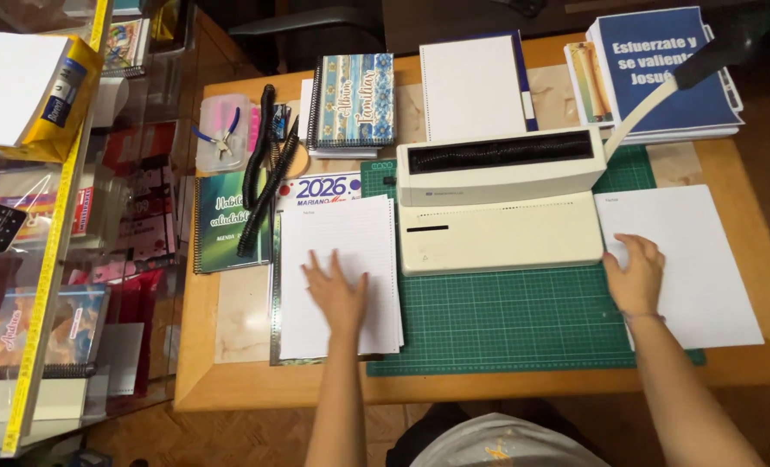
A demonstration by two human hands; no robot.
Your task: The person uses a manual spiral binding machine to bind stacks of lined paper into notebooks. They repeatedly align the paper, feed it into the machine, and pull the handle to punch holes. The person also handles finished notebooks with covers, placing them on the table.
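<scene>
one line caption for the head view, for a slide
Left hand flat on a punched paper stack, right hand on loose sheets beside a binding machine.

Punched white stack [340, 233] lies left, plain white sheets [705, 259] right.

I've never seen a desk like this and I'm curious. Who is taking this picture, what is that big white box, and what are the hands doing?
The picture comes from a camera on a person's head, looking down at their own two arms over a wooden table. The big cream box is a binding machine that punches holes in paper; it stands on a green cutting mat. The left hand lies flat on a stack of punched white pages. The right hand rests on another white stack, fingers spread. Neither hand is gripping anything. Around them lie spiral notebooks, black plastic binding coils, a clear box with blue-handled pliers and a pile of blue covers.
</scene>
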